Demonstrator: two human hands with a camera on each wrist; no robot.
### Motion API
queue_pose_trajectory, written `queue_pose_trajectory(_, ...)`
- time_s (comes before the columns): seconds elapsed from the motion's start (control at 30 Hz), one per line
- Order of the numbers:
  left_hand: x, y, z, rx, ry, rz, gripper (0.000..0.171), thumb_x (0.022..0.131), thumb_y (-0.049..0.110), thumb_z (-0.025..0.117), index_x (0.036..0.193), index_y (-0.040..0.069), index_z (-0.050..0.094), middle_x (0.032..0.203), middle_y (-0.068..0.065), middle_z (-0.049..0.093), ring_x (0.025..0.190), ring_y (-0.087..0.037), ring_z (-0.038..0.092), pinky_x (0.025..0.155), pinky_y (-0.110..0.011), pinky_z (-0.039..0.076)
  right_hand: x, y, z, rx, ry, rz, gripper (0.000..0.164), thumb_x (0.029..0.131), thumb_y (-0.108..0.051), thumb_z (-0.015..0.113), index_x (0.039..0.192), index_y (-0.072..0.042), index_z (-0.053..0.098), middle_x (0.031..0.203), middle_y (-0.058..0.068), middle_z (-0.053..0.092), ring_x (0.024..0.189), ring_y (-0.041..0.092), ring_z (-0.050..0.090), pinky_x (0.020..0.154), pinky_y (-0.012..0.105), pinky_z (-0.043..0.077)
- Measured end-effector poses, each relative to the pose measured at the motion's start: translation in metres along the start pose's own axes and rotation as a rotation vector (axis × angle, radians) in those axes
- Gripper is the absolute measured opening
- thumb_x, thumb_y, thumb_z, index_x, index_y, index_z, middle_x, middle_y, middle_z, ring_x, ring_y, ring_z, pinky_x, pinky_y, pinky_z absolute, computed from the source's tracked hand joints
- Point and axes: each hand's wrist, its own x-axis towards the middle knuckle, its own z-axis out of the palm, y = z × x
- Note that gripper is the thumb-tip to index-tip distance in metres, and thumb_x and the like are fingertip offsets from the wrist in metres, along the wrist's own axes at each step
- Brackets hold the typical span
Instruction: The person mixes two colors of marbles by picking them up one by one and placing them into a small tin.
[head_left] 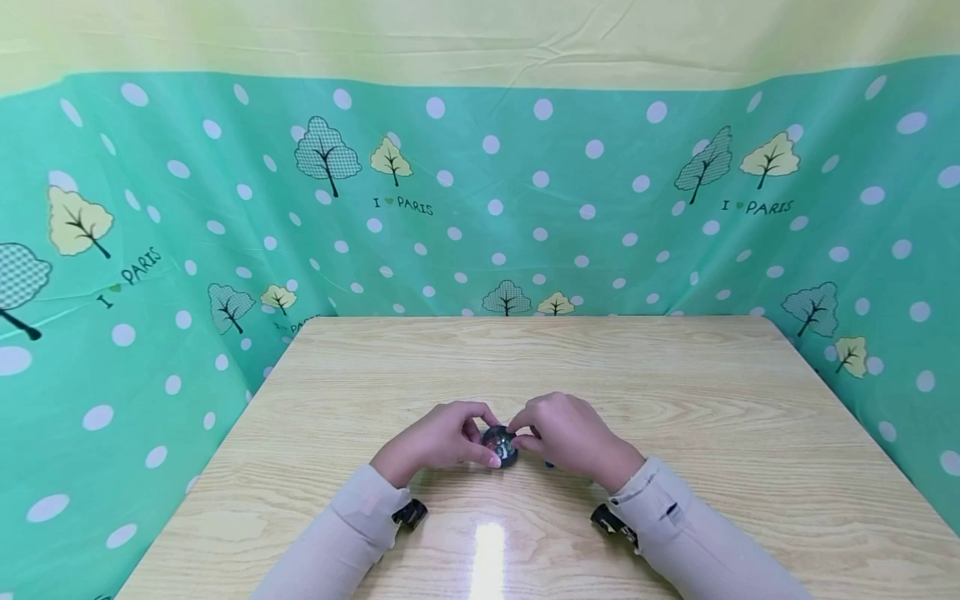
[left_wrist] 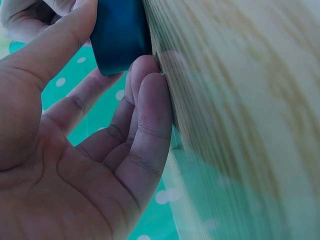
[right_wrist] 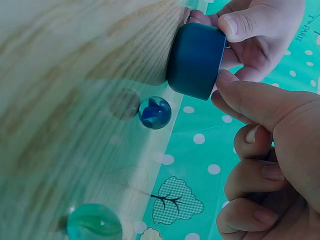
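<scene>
A small dark blue cup (right_wrist: 196, 60) stands on the table, its round top showing glassy, colourful contents in the head view. My left hand (head_left: 446, 437) holds it from the left, thumb on the near side and index finger on the far side; the other fingers rest near the tabletop in the left wrist view. Over the cup's right rim, my right hand (head_left: 572, 437) has its thumb and index fingertips at the opening, the other fingers curled. I cannot tell whether they pinch anything. Beside the cup lies a clear marble with a blue swirl (right_wrist: 155, 112).
A green swirled marble (right_wrist: 95, 223) lies farther from the cup, at the bottom of the right wrist view. The light wood table (head_left: 675, 367) reflects a bright light near its front. A green dotted curtain (head_left: 465, 192) hangs behind and at both sides.
</scene>
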Motion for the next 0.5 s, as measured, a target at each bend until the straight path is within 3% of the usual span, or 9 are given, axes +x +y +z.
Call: queue_pose_trajectory(0.5,0.000,-0.001,0.000,0.008,0.006,0.020,0.043,0.080,0.031,0.091,0.114,0.017,0.069,0.081,-0.002,0.068,0.071,-0.015,0.062,0.067,-0.032,0.051,-0.001,0.006,-0.012,0.002,-0.026,0.053,0.004,0.091,-0.026,0.082,0.088,-0.024,0.084,0.086,-0.014,0.076,0.071,-0.003,0.060,0.064,0.021,0.051)
